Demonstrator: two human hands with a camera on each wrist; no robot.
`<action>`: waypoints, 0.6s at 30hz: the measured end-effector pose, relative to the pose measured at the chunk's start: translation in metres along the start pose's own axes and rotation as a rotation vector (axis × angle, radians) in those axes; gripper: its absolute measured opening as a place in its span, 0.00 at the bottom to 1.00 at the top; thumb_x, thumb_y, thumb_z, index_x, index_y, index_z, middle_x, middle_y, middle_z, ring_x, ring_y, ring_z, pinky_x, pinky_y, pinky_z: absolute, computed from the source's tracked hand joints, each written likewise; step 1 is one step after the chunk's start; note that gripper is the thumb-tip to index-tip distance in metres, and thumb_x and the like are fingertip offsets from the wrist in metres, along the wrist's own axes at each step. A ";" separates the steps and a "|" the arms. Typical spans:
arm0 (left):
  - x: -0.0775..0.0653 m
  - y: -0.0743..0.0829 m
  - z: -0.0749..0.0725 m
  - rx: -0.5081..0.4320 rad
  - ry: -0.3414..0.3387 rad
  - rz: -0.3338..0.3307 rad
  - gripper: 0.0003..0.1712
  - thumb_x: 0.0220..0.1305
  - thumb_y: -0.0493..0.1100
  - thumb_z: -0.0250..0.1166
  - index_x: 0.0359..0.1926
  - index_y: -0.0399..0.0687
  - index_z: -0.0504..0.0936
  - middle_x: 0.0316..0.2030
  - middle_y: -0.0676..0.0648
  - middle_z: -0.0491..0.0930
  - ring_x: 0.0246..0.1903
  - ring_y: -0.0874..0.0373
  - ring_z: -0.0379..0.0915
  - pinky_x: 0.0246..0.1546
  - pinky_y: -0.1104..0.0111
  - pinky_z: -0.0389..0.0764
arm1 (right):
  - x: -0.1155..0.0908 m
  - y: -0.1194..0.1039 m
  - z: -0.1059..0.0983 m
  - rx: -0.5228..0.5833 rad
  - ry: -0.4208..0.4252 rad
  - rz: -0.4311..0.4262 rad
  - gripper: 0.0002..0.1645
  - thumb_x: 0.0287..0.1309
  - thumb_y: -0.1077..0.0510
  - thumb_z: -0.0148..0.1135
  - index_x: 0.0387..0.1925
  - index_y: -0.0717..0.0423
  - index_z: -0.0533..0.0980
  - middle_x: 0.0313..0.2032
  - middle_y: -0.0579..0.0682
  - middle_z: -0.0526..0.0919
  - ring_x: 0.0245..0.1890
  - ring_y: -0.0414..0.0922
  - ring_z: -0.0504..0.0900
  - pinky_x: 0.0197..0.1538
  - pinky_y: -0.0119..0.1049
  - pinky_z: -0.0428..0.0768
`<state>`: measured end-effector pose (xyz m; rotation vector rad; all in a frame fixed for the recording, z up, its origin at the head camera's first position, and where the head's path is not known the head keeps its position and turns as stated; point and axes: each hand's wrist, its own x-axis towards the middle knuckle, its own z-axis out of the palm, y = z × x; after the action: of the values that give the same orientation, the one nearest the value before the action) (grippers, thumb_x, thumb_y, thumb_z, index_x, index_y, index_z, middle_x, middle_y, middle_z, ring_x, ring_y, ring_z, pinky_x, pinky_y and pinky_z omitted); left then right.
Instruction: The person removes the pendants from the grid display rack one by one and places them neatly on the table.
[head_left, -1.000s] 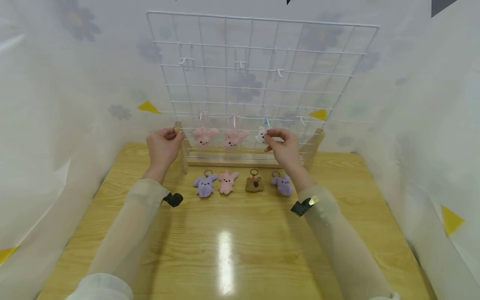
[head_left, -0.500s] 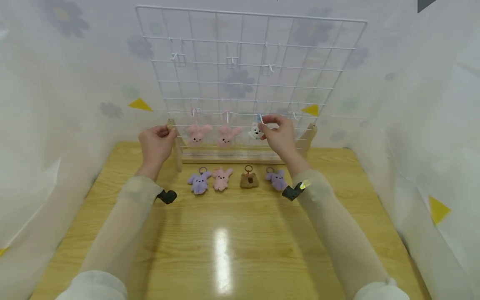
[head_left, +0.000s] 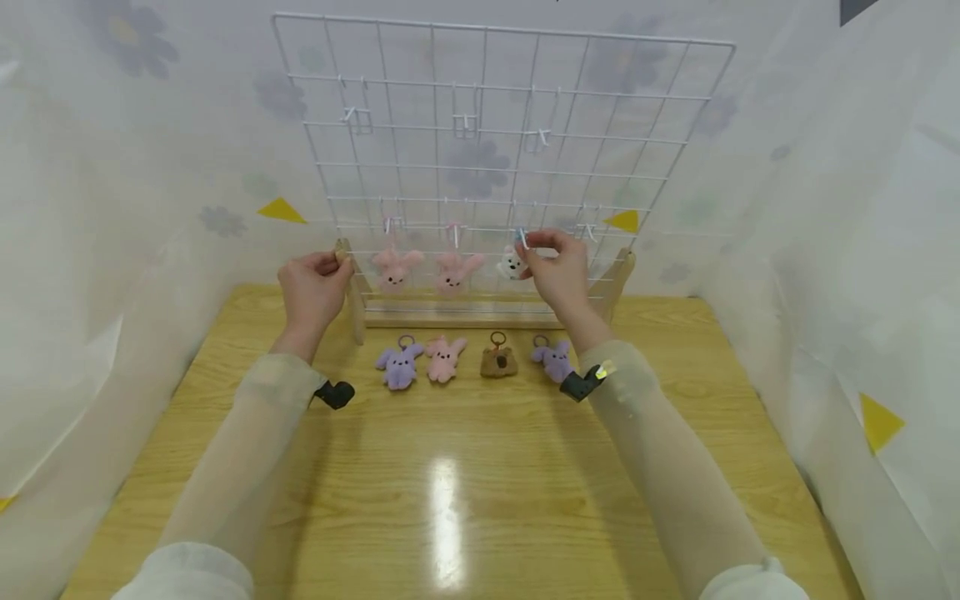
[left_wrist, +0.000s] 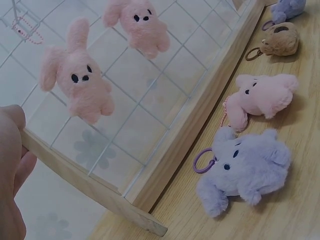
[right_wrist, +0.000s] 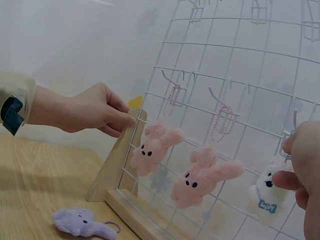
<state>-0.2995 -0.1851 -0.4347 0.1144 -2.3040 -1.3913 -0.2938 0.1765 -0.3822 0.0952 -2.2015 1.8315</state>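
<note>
Right grip [head_left: 558, 271] pinches narrowly at the white plush animal charm [right_wrist: 265, 194]; its blue loop [head_left: 521, 235] sits at the white metal hook [right_wrist: 295, 119], seating unclear. Left grip [head_left: 313, 287] holds the pale wooden stand [right_wrist: 116, 165]. Unseated loop could drop the charm on release; jolting the stand could too.

The wood-grained desk [head_left: 352, 517] is enclosed at the back and both sides by pale, wrinkled sheeting [head_left: 772, 217], printed with faded purple-grey flowers [head_left: 223, 221]. Yellow triangles [head_left: 282, 210] are scattered across it. A long white glare [head_left: 446, 525] is reflected in the desk's glossy surface.
</note>
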 end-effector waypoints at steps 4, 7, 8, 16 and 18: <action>-0.001 -0.002 0.000 0.002 0.005 0.004 0.16 0.72 0.45 0.70 0.49 0.35 0.91 0.43 0.37 0.90 0.43 0.49 0.89 0.36 0.78 0.85 | 0.001 -0.001 0.004 0.079 0.027 0.022 0.10 0.65 0.64 0.74 0.45 0.65 0.83 0.43 0.55 0.84 0.20 0.44 0.84 0.29 0.33 0.87; -0.001 -0.002 0.000 0.015 0.006 -0.001 0.17 0.73 0.46 0.69 0.50 0.36 0.91 0.43 0.37 0.90 0.43 0.49 0.89 0.36 0.77 0.85 | 0.002 0.000 0.005 0.113 0.033 0.049 0.09 0.65 0.65 0.74 0.44 0.65 0.83 0.42 0.54 0.84 0.21 0.44 0.83 0.31 0.34 0.88; -0.002 -0.001 0.000 0.018 0.006 -0.004 0.17 0.73 0.46 0.69 0.50 0.37 0.91 0.43 0.38 0.90 0.43 0.50 0.89 0.36 0.77 0.85 | 0.002 0.001 0.006 0.113 0.032 0.054 0.10 0.65 0.65 0.74 0.45 0.65 0.83 0.42 0.54 0.84 0.21 0.43 0.83 0.31 0.35 0.88; -0.001 0.000 0.000 0.022 0.005 -0.003 0.17 0.74 0.46 0.68 0.51 0.36 0.91 0.44 0.37 0.90 0.44 0.49 0.89 0.38 0.75 0.86 | 0.002 0.001 0.007 0.102 0.035 0.076 0.11 0.67 0.63 0.73 0.47 0.67 0.84 0.44 0.55 0.85 0.19 0.42 0.83 0.29 0.32 0.86; -0.001 0.000 0.000 0.022 0.004 -0.005 0.17 0.74 0.46 0.68 0.51 0.36 0.91 0.44 0.37 0.90 0.44 0.50 0.89 0.38 0.74 0.87 | 0.001 0.000 0.008 0.100 0.038 0.078 0.12 0.67 0.64 0.73 0.47 0.68 0.84 0.44 0.55 0.85 0.19 0.42 0.83 0.30 0.33 0.87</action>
<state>-0.2987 -0.1850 -0.4353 0.1292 -2.3175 -1.3676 -0.2963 0.1688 -0.3834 -0.0048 -2.1160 1.9682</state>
